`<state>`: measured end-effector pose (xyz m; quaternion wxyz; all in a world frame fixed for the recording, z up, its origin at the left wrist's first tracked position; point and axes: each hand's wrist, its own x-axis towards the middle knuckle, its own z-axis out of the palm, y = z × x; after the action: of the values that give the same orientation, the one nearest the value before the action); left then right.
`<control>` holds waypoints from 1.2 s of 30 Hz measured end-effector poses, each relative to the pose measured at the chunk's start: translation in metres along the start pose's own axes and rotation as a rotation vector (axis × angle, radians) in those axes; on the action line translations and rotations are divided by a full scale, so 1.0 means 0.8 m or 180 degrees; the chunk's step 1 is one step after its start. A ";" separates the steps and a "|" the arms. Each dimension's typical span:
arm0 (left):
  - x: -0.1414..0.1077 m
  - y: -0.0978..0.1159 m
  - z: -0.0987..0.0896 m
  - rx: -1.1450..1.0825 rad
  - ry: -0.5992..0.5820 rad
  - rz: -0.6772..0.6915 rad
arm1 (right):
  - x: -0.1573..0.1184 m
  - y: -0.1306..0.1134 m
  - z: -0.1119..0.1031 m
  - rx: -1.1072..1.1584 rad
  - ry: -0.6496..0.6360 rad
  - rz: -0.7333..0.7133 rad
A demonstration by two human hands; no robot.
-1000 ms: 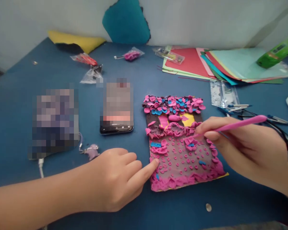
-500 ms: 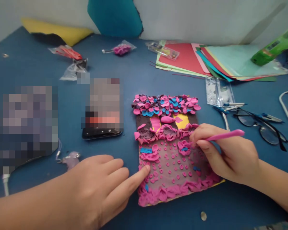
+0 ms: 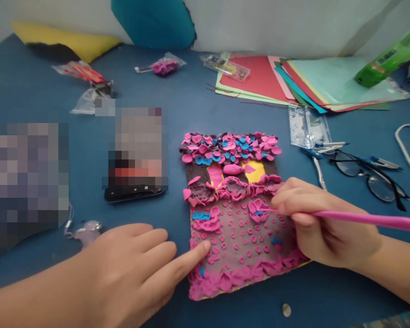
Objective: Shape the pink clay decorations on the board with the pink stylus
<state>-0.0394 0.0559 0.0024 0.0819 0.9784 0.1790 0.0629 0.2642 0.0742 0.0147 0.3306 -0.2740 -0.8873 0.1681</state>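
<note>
Pink tool [image 3: 369, 219], pink-dotted mauve panel [image 3: 235, 237]

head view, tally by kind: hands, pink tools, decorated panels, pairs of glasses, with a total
Hands: 2 (left hand, right hand)
Pink tool: 1
Decorated panel: 1
Pair of glasses: 1
Total: 5

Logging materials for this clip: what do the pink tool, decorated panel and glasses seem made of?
Pink tool: probably smooth plastic, judging by its soft sheen and even colour.
Decorated panel: petals look like matte modelling clay, with pinched, uneven edges.
Glasses: clear plastic or glass lenses, table showing through; the rest unclear.
</note>
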 end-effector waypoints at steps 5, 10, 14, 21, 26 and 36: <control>0.000 -0.001 0.000 0.0060 -0.0031 0.0023 | 0.000 0.000 0.006 -0.0027 -0.0052 0.0179; 0.000 -0.002 0.001 0.0078 0.0005 0.0066 | -0.001 0.001 0.003 -0.0025 0.0009 0.0063; -0.001 -0.003 0.001 0.0025 0.0057 0.0088 | -0.001 -0.001 0.007 -0.0147 0.0047 0.0152; -0.001 -0.001 0.002 0.0079 0.0068 0.0057 | -0.001 -0.001 0.009 -0.0191 0.0052 0.0092; 0.001 0.000 0.000 0.0103 0.0090 0.0010 | -0.001 0.001 0.005 -0.0078 0.0013 0.0039; 0.000 -0.002 0.001 0.0094 0.0104 0.0068 | -0.002 -0.003 0.007 -0.0025 -0.0026 0.0023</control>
<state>-0.0396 0.0571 0.0011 0.0639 0.9802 0.1707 0.0771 0.2608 0.0709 0.0109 0.3253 -0.2779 -0.8883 0.1669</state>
